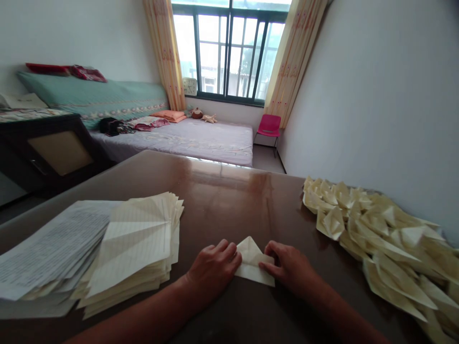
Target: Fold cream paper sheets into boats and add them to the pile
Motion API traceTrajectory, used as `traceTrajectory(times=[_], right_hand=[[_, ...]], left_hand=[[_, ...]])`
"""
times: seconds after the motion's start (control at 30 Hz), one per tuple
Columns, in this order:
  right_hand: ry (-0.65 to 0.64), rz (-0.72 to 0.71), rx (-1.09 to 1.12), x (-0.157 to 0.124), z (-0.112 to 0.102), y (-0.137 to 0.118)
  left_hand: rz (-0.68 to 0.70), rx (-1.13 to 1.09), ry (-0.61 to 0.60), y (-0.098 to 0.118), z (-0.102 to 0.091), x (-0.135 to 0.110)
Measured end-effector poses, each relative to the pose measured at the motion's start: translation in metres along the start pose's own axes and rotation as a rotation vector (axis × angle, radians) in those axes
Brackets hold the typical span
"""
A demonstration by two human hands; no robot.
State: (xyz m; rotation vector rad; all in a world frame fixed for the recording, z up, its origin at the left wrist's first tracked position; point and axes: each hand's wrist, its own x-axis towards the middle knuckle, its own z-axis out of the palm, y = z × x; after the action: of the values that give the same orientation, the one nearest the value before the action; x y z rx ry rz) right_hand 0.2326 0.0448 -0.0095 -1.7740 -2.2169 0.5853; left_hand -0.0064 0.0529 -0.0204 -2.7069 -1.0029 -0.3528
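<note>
One folded paper (250, 260) is pinched by our left hand (214, 267) and right hand (292, 266); brown table (229, 210), one bed (201, 141) beyond.

At the far left, a bed (201, 138) with a pale lilac sheet stands against a green-covered headboard (122, 95). Orange pillows (168, 115) and dark cloth (112, 126) lie on it. A square clock (190, 86) stands by the far window (229, 59), between patterned curtains (292, 62). Right of the bed is a pink chair (269, 125); a dark cabinet (59, 153) stands nearer, at left.
</note>
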Motion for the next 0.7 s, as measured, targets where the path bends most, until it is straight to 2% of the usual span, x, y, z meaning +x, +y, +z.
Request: traceTrajectory(times=[0.13,0.43,0.5,0.57,0.63,0.67,0.7], right_hand=[[-0.036,-0.014,0.103,0.001,-0.002,-0.003],[0.073,-0.022,0.373,-0.002,0.001,-0.012],[0.203,-0.044,0.429,-0.002,0.0,-0.015],[0.442,-0.123,0.389,-0.005,-0.003,-0.019],[0.679,-0.276,0.247,-0.011,-0.007,-0.023],[0.746,-0.378,0.16,-0.015,-0.009,-0.026],[0.76,-0.487,0.071,-0.02,-0.011,-0.028]], left_hand=[[-0.001,0.003,-0.011,0.001,-0.001,0.0],[0.014,0.004,0.003,0.0,-0.006,0.002],[0.015,-0.017,0.046,-0.001,-0.006,0.003],[0.009,-0.054,0.121,0.0,-0.008,0.004],[-0.002,-0.09,0.231,0.003,-0.011,0.004],[-0.001,-0.102,0.297,0.004,-0.013,0.004],[0.004,-0.11,0.363,0.006,-0.016,0.003]])
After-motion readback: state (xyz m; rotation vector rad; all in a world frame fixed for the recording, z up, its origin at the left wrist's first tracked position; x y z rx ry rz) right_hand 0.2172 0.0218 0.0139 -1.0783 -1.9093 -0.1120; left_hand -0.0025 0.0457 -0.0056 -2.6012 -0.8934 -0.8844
